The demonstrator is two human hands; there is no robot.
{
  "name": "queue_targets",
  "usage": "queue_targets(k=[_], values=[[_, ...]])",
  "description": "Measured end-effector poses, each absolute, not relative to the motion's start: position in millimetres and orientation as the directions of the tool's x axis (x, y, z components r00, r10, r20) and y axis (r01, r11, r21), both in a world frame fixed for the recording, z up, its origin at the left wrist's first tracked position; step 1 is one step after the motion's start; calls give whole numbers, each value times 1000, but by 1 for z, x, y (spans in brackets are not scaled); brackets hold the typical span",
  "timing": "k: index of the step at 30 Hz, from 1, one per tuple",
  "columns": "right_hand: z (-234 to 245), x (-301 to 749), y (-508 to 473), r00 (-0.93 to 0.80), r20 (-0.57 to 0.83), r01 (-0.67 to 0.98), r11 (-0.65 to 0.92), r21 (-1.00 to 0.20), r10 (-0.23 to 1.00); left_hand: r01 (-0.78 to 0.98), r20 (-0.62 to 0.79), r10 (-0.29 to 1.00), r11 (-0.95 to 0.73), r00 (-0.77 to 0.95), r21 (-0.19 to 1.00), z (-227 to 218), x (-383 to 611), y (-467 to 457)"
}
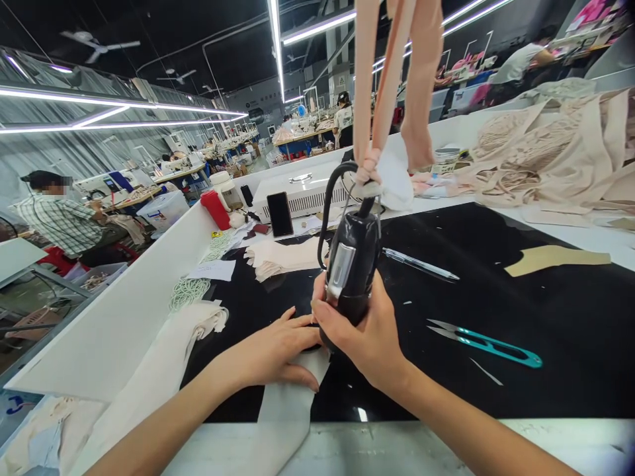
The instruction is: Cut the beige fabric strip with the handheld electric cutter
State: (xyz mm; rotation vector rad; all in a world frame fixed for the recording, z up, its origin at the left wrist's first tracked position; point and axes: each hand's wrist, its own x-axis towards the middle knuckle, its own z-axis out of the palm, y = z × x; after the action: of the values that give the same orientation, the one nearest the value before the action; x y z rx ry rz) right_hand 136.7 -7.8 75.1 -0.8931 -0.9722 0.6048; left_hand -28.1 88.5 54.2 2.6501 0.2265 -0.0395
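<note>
My right hand point(367, 330) is wrapped round a black electric cloth cutter point(353, 264), held upright over the black table top. A cable leaves the top of the cutter, where peach fabric strips point(370, 162) are knotted on and run upward out of view. My left hand point(275, 350) lies with fingers stretched out on a pale fabric strip point(288, 413), which hangs toward the table's front edge. The fingertips of this hand are close beside the cutter's base. The lower end of the cutter is mostly hidden behind my hands.
Teal thread snips point(496, 344), a pen point(421, 263) and a tan pattern piece point(558, 259) lie to the right. Cream fabric point(555, 145) is heaped at the back right. A phone point(280, 214) leans against a white box. A white side wall point(124, 311) borders the left.
</note>
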Motion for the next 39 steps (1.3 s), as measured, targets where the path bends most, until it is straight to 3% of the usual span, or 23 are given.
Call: queue_targets(k=[12,31,39], values=[[66,135,-10,462,437,5,490,-872,772,184,-110,150,-866,983,465,51,-27,91],[67,128,-22,422,422,-94,502,-860,802,156,-55,151,-823,987,546,52,-20,89],[63,128,-22,408,411,-99,487,-868,815,158,-67,144,-844,987,513,53,-18,88]])
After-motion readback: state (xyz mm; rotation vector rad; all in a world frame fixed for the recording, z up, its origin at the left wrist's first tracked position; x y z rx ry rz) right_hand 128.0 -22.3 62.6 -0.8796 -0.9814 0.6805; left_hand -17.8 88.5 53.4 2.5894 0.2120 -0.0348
